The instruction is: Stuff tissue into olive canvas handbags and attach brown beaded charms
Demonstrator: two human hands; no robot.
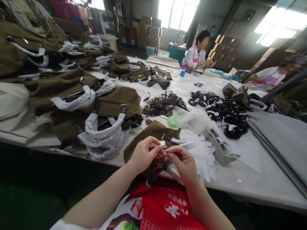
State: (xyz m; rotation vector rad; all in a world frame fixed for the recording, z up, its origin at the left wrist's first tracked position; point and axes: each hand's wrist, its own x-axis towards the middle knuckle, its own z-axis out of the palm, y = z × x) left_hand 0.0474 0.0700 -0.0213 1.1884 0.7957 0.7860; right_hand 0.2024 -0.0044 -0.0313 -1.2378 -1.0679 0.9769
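An olive-green handbag (144, 135) lies at the table's front edge, right before me. Over it, my left hand (148, 152) is closed in a pinch, with a small whitish piece (163, 143) at its fingertips. My right hand (184, 162) pinches close beside it, fingertips nearly touching the left ones. Bits of shiny metal show between the two, too small to name. The bag's dark lower part hangs under my fingers towards my red apron (165, 201). To the right of the bag lies a fan of white strips (203, 156).
Wrapped-handle olive bags (115, 105) pile up on the left. Beaded dark chains (165, 103) and black coiled straps (227, 115) lie farther back. A grey tape dispenser (219, 148) stands at right. Two people work across the table, one in a pink apron (195, 60).
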